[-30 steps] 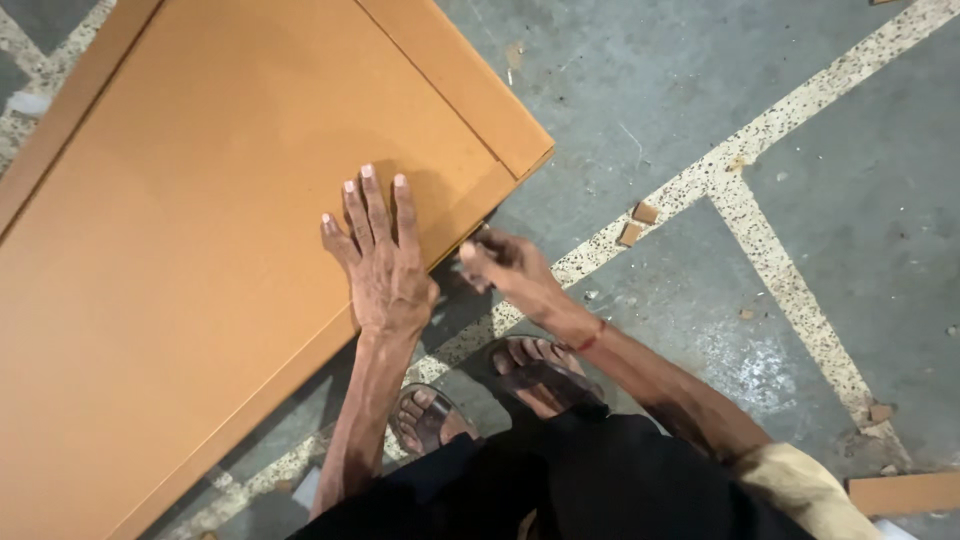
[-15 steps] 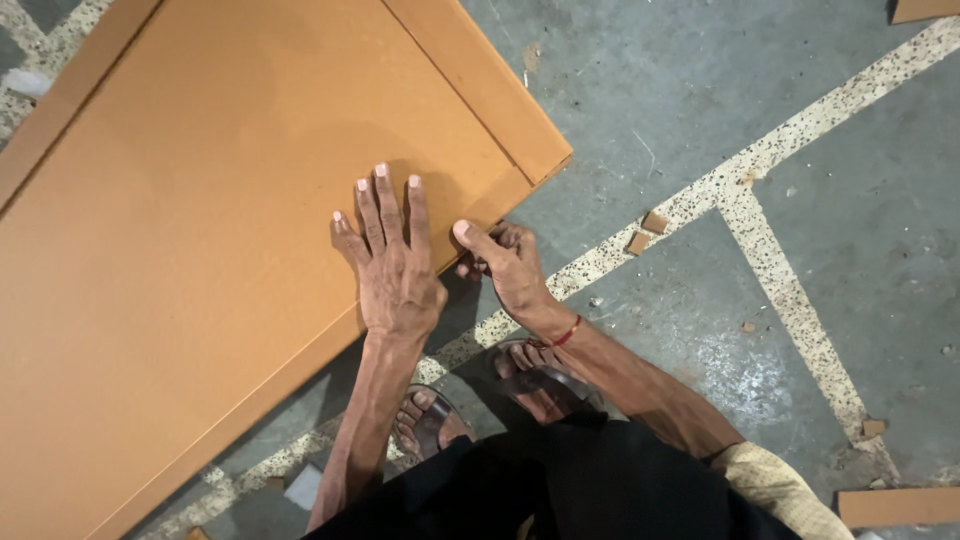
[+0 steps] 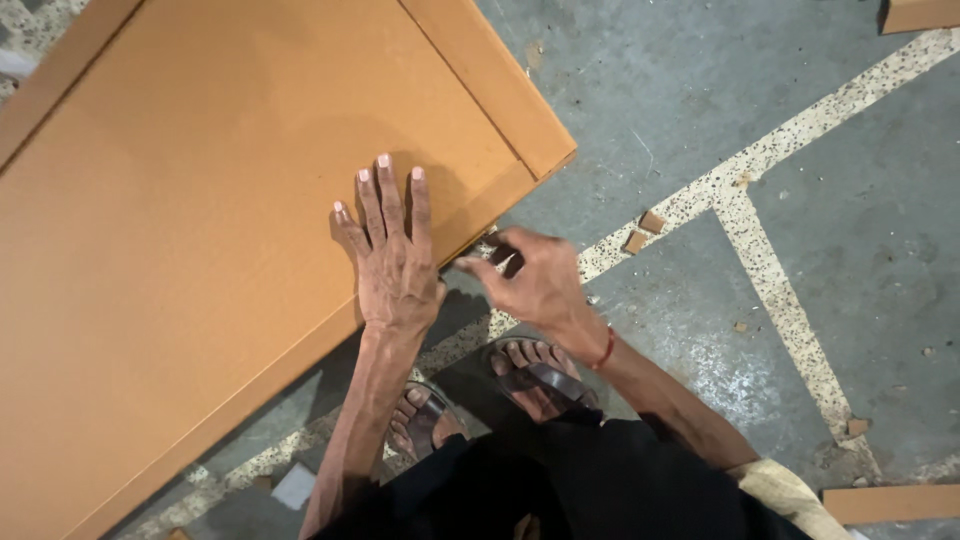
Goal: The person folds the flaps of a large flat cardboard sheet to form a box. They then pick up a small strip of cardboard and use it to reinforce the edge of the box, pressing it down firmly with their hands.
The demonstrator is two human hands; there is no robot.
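A large orange-brown wooden panel (image 3: 200, 220) with a raised border strip lies on the grey floor. My left hand (image 3: 392, 258) presses flat on it near its lower edge, fingers spread. My right hand (image 3: 535, 285) is at the panel's edge, just right of the left hand, with its fingers pinched around a small dark object (image 3: 503, 255) that I cannot make out clearly. My two sandalled feet (image 3: 500, 385) stand on the floor just below the hands.
The grey floor (image 3: 700, 100) has speckled pale lines (image 3: 770, 290) crossing it. Small wood chips (image 3: 645, 230) lie near the panel's corner. Wood offcuts sit at the top right (image 3: 920, 14) and bottom right (image 3: 890, 503). A pale scrap (image 3: 294, 486) lies near my left foot.
My right hand has shifted slightly along the panel's edge, still pinching the small dark object. The left hand stays flat on the panel. The camera view has drifted a little.
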